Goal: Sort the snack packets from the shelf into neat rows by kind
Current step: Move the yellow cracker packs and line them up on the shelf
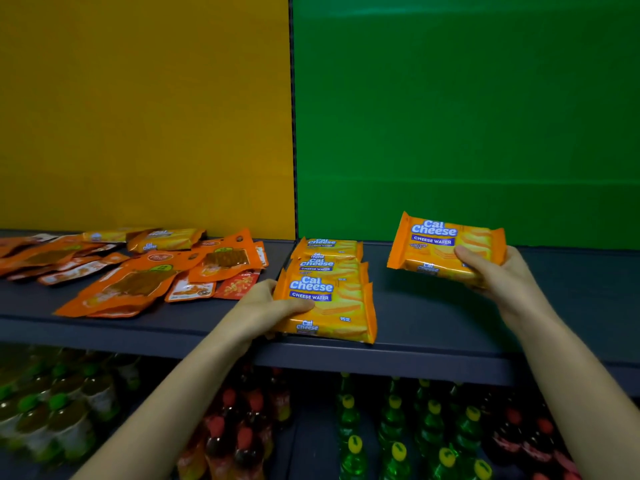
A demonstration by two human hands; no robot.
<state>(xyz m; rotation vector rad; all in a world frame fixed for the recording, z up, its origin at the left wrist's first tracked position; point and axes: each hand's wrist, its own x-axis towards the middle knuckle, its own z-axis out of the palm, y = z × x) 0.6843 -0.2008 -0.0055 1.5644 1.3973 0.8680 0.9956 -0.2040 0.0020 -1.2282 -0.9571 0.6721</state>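
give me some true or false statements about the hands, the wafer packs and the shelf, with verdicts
1. The right hand holds a Cal Cheese wafer pack. True.
2. The left hand holds nothing. False: it grips the front pack of the wafer row.
3. The wafer row lies before the yellow panel. False: it lies before the green panel, just right of the divide.
4. Loose orange pouches lie in a jumble on the left part of the shelf. True.
5. The bottles under the shelf all have yellow caps. False: green and red caps show too.
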